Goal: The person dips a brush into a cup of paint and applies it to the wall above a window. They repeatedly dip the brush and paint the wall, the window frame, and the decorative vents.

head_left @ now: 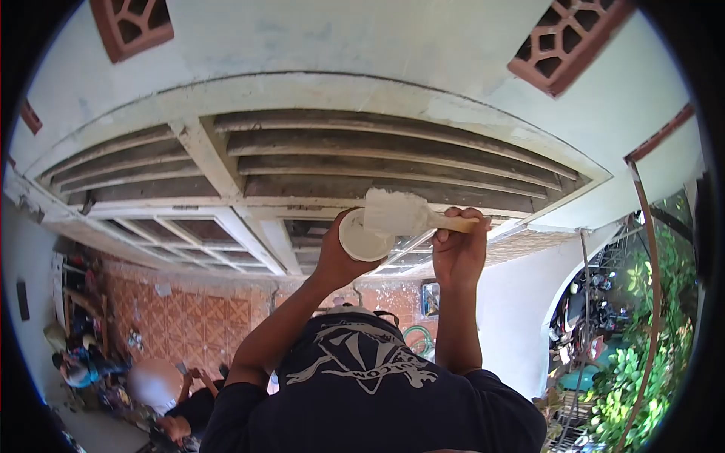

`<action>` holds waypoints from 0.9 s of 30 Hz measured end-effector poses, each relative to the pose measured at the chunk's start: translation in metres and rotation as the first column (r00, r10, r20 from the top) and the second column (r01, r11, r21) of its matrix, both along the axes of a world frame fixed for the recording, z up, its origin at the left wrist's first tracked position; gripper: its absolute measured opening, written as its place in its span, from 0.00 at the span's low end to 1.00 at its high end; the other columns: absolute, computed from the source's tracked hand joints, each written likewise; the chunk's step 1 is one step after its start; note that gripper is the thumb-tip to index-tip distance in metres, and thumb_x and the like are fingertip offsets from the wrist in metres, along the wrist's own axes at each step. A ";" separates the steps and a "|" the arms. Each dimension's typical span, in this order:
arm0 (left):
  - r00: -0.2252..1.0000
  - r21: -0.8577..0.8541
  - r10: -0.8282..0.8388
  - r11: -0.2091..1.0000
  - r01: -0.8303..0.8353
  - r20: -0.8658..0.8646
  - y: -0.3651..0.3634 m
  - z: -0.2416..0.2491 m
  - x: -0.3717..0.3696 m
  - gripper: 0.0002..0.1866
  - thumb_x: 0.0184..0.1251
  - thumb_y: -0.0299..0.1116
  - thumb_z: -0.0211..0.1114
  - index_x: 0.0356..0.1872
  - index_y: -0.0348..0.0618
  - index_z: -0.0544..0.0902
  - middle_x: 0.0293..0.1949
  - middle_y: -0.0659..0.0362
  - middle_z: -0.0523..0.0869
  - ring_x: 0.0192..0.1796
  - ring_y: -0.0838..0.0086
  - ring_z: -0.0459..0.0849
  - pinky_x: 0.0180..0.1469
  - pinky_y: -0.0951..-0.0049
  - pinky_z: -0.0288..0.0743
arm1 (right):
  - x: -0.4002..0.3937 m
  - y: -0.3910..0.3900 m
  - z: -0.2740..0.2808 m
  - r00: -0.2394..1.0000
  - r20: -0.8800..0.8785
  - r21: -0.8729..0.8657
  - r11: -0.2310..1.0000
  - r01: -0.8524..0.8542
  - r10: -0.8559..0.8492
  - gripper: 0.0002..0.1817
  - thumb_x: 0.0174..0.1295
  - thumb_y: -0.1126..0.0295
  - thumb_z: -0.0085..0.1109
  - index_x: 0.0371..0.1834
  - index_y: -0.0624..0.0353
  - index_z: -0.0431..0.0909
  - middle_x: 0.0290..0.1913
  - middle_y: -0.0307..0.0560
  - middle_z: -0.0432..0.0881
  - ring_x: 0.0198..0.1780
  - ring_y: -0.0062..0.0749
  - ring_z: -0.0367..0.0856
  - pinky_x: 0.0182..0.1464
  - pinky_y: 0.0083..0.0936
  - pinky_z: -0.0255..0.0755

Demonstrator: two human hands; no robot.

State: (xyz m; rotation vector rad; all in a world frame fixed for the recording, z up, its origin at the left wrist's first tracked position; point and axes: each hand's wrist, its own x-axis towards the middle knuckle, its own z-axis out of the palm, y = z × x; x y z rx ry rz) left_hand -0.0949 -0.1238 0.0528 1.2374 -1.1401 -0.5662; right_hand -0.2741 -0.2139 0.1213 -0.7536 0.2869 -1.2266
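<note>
My left hand [339,257] is wrapped around a small round white tub [364,240], whose opening faces me and shows pale paint inside. In my right hand [462,249], fingers pinch the wooden handle of a wide paintbrush [397,212]. The brush lies level, its bristles thick with white paint and overlapping the upper rim of the tub. Both hands are raised in front of a window frame [281,243] with horizontal wooden louvres [393,167] above it.
Pale wall [362,45] with terracotta vent blocks [563,45] rises above the louvres. Below lies a tiled floor [196,313] with white specks and a green hose [418,341]. A person [200,408] is at lower left. Leafy plants [634,392] and a hanging brown strip [648,249] are at right.
</note>
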 end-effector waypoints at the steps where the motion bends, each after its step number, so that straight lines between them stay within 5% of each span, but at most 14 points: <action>1: 1.000 -0.014 -0.018 1.000 0.018 0.013 -0.002 0.005 0.002 0.44 0.38 0.33 0.85 0.60 0.38 0.70 0.52 0.50 0.82 0.55 0.63 0.83 0.57 0.64 0.77 | -0.003 0.002 0.007 1.000 -0.025 -0.113 0.994 0.014 -0.017 0.19 0.75 0.49 0.45 0.47 0.53 0.75 0.45 0.48 0.79 0.32 0.29 0.77 0.34 0.25 0.77; 6: 0.998 -0.050 0.002 0.999 0.001 0.067 -0.011 0.037 0.003 0.43 0.38 0.33 0.85 0.59 0.38 0.72 0.50 0.50 0.84 0.53 0.64 0.84 0.57 0.65 0.77 | -0.013 0.005 0.034 0.998 -0.055 -0.437 0.900 0.008 -0.036 0.23 0.72 0.53 0.53 0.54 0.65 0.75 0.48 0.61 0.80 0.36 0.40 0.83 0.39 0.35 0.81; 13: 0.991 -0.050 -0.116 0.992 0.119 0.064 -0.019 0.048 0.008 0.38 0.40 0.32 0.84 0.54 0.39 0.74 0.48 0.52 0.84 0.51 0.65 0.85 0.56 0.65 0.78 | -0.009 0.017 0.055 0.993 -0.110 -0.532 0.841 -0.098 0.046 0.18 0.71 0.61 0.55 0.51 0.68 0.78 0.51 0.61 0.82 0.42 0.39 0.84 0.50 0.34 0.76; 20: 0.983 -0.067 -0.183 0.981 0.182 -0.010 -0.026 0.070 0.016 0.37 0.40 0.32 0.84 0.53 0.39 0.73 0.48 0.53 0.84 0.51 0.66 0.84 0.55 0.65 0.78 | -0.002 0.013 0.063 0.991 -0.077 -0.567 0.823 0.044 -0.106 0.11 0.68 0.71 0.59 0.49 0.65 0.77 0.50 0.59 0.81 0.44 0.40 0.84 0.48 0.36 0.81; 27: 0.981 -0.092 -0.193 0.977 0.192 -0.002 -0.034 0.075 0.019 0.38 0.41 0.32 0.85 0.55 0.39 0.73 0.48 0.53 0.84 0.52 0.66 0.84 0.56 0.65 0.78 | -0.034 -0.012 0.178 0.955 0.012 -0.648 0.725 0.234 -0.298 0.06 0.69 0.73 0.56 0.45 0.62 0.76 0.46 0.55 0.82 0.35 0.35 0.84 0.41 0.32 0.81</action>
